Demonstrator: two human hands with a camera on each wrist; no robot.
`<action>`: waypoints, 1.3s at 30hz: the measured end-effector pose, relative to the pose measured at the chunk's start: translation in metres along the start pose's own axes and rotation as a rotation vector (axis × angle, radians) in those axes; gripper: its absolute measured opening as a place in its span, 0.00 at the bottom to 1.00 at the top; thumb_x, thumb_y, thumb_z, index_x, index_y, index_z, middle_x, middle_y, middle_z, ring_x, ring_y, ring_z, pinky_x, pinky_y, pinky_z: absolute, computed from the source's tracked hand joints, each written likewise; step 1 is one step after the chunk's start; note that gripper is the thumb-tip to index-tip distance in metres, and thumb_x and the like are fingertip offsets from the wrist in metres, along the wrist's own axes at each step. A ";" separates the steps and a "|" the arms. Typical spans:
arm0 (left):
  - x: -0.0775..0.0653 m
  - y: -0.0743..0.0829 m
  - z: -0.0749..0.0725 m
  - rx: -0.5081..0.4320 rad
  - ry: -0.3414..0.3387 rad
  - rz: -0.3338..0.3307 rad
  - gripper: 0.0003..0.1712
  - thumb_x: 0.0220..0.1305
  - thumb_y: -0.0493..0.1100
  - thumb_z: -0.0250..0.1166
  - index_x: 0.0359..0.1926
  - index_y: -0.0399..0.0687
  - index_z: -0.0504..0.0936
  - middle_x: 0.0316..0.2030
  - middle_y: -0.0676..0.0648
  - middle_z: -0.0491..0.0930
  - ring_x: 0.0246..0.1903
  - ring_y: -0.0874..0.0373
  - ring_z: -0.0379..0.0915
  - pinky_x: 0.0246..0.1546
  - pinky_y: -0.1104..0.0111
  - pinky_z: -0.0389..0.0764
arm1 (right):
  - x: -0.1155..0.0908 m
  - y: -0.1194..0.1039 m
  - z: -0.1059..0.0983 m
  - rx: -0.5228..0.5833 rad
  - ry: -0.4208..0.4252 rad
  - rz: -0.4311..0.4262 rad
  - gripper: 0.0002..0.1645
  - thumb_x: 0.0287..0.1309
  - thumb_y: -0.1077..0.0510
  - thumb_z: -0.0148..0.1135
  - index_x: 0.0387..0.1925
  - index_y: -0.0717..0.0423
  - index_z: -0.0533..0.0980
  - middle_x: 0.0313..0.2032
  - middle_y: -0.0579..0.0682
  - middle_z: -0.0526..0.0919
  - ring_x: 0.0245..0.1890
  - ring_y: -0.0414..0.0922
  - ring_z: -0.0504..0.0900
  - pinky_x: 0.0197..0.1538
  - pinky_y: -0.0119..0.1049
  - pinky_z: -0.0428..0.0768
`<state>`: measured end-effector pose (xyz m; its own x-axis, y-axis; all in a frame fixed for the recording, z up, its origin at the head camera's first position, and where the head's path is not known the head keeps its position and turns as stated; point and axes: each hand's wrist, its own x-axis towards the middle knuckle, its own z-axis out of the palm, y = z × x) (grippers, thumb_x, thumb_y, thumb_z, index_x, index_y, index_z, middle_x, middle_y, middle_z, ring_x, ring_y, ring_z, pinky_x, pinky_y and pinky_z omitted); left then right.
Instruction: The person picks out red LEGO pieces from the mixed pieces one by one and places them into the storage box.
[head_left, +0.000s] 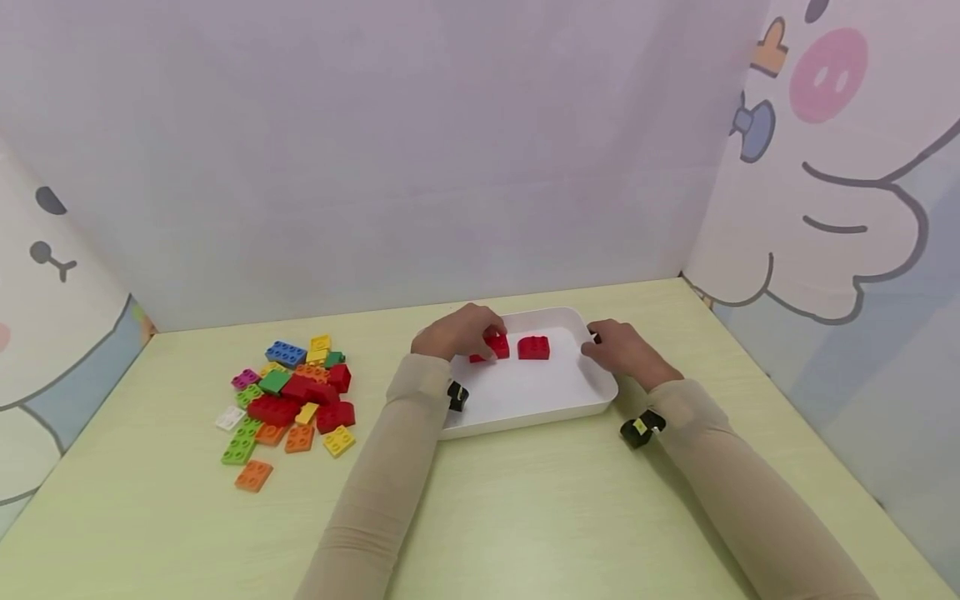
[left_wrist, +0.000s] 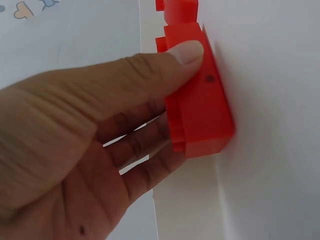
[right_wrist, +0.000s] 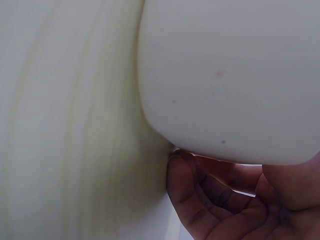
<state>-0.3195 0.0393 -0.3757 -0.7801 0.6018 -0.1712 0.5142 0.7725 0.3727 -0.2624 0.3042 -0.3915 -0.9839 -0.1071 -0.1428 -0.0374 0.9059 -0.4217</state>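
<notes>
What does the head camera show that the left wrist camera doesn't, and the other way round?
Only the head view shows the pile of colourful bricks and the right hand at the white tray's end.
Only the left wrist view shows a small dark spot on the gripped red brick.
Both show the left hand pinching that brick, a second red brick, and part of the tray.

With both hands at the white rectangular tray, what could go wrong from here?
The red studded block pinched in the left hand might knock the second red studded block beside it. If the right hand tugs the white rectangular tray, that loose block may slide. The left beige sleeve could brush the nearby pile of multicoloured studded blocks.
</notes>
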 end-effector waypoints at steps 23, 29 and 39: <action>-0.003 -0.001 -0.002 -0.052 -0.005 0.006 0.26 0.55 0.43 0.68 0.56 0.56 0.74 0.43 0.55 0.73 0.42 0.61 0.68 0.40 0.70 0.73 | 0.001 -0.002 0.001 -0.009 -0.005 0.000 0.24 0.62 0.54 0.47 0.54 0.65 0.68 0.47 0.62 0.75 0.42 0.53 0.74 0.43 0.44 0.75; -0.020 0.010 -0.027 -0.044 0.057 0.063 0.25 0.60 0.46 0.63 0.59 0.57 0.71 0.48 0.52 0.73 0.47 0.61 0.67 0.44 0.70 0.72 | 0.002 0.000 0.002 -0.015 -0.009 0.001 0.24 0.62 0.54 0.47 0.55 0.66 0.68 0.48 0.63 0.75 0.43 0.53 0.74 0.44 0.46 0.75; -0.083 0.036 -0.075 0.028 0.275 0.219 0.26 0.61 0.51 0.62 0.60 0.57 0.70 0.46 0.55 0.74 0.46 0.62 0.68 0.46 0.69 0.72 | 0.004 0.000 0.001 -0.012 -0.014 -0.011 0.24 0.62 0.54 0.47 0.54 0.67 0.68 0.47 0.63 0.75 0.41 0.53 0.74 0.43 0.46 0.75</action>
<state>-0.2632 0.0016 -0.2795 -0.7150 0.6796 0.1637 0.6866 0.6385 0.3477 -0.2661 0.3032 -0.3933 -0.9809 -0.1227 -0.1513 -0.0501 0.9096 -0.4125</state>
